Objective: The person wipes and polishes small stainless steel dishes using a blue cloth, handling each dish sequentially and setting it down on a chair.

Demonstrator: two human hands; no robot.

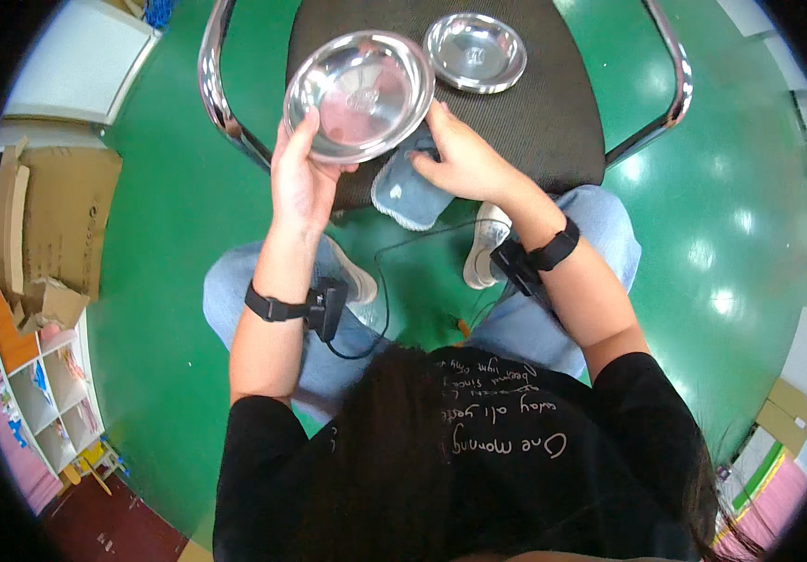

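A shiny round metal plate (358,94) is tilted above the seat of a dark mesh chair (553,122). My left hand (302,173) grips it at the near left rim, thumb on the inside and fingers underneath. My right hand (464,159) is closed on a blue-grey cloth (408,192) with a pale edge, which hangs just below the plate's right side. Its fingertips lie close to the plate's rim, partly hidden. A second metal plate (475,54) rests on the seat, to the right and farther away.
Chrome armrests (219,84) flank the seat. A thin black cable (380,272) runs between the black devices strapped to my wrists. On the left are a cardboard box (71,215) and a white shelf unit (57,403). The floor (160,309) is green.
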